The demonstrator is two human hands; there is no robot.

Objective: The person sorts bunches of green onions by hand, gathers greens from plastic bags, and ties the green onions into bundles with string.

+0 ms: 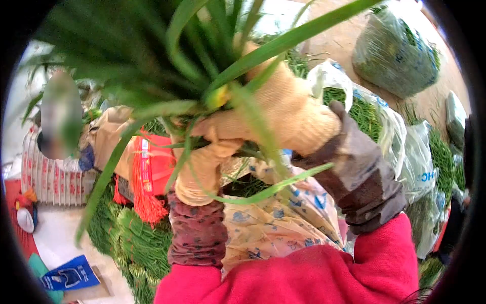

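Note:
A large bunch of long flat green leaves, which look like garlic chives [152, 66], is raised close to the camera and partly blurred. My right hand [283, 106], in a tan knitted glove, is wrapped around it. Below, my left hand [200, 169], in a similar glove, closes near the lower part of the bunch; leaves hide some of its fingers. Loose leaves hang across both hands. A small yellow spot shows among the leaves by my right fingers. Beside my left wrist is a red object [157, 164] with a fringe of orange-red strings [149, 207].
Bundled greens [139, 243] are piled at lower left. Plastic bags of greens [369, 111] stand at right, with a wrapped bale [397, 53] behind. A printed plastic sheet [278, 218] covers my lap. At left are a person's tan sleeve [109, 134] and a blue packet [71, 273].

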